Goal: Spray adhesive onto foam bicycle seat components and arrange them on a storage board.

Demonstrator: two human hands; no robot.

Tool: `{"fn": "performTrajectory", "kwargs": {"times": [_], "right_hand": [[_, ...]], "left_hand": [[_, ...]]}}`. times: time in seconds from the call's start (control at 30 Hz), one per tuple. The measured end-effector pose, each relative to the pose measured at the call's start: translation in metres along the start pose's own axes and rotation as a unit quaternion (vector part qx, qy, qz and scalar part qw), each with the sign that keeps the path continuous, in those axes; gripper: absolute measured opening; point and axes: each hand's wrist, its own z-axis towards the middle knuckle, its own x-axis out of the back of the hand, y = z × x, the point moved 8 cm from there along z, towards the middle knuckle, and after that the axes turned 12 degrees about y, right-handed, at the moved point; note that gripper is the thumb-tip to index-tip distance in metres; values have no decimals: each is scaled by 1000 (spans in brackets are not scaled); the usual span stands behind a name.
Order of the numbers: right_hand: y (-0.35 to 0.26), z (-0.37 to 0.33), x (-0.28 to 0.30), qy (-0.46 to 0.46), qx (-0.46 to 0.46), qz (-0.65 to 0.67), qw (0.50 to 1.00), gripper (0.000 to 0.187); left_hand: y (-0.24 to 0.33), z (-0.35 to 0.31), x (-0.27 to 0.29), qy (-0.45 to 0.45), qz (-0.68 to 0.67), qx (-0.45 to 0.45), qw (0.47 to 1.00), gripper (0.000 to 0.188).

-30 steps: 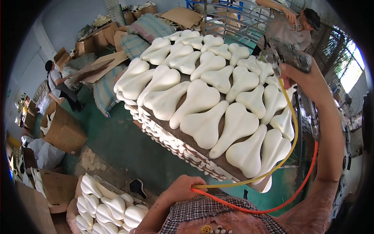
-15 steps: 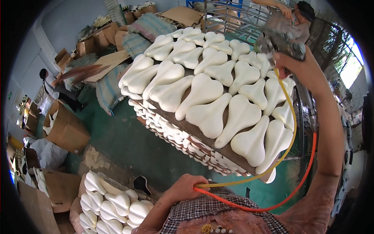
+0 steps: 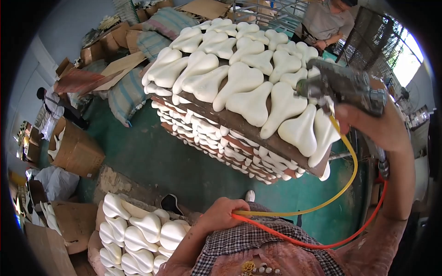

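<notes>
My right hand (image 3: 382, 126) grips a grey metal spray gun (image 3: 343, 87), held over the right end of a top board (image 3: 230, 120) covered with several white saddle-shaped foam pieces (image 3: 251, 94). A yellow hose (image 3: 338, 184) and an orange hose (image 3: 331, 241) loop down from the gun to my left hand (image 3: 221, 214), which is closed around both near my waist. The board sits on a tall stack of similar loaded boards (image 3: 216, 138).
A lower stack of white saddle pieces (image 3: 138, 227) lies at bottom left. Cardboard boxes (image 3: 73, 152) and striped sacks (image 3: 124, 92) line the green floor (image 3: 161, 156). A person in a grey shirt (image 3: 329, 23) stands behind the stack; another person (image 3: 48, 108) is at far left.
The view has swung closer to the stack. My right hand with the spray gun has dropped lower and now points across the right end of the top board. The left hand keeps hold of the hoses.
</notes>
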Motion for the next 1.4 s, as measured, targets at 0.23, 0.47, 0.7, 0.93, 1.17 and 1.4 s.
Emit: {"fn": "performTrajectory", "kwargs": {"times": [0.23, 0.47, 0.7, 0.93, 1.17, 1.4], "right_hand": [[-4, -24, 7, -44, -62, -57, 996, 42], [13, 13, 25, 16, 11, -8, 1000, 24], [61, 48, 92, 57, 10, -47, 997, 19], [96, 86, 125, 89, 19, -110, 990, 23], [54, 39, 73, -22, 55, 15, 998, 22], [50, 1, 81, -9, -29, -10, 999, 20]], "left_hand": [[9, -8, -14, 3, 4, 0, 1000, 21], [16, 9, -25, 41, 4, 14, 999, 19], [23, 51, -49, 26, 58, 25, 998, 18], [37, 82, -64, 35, 42, -26, 998, 19], [33, 70, -64, 41, 48, -13, 998, 19], [27, 36, -59, 31, 16, -13, 999, 20]]}}
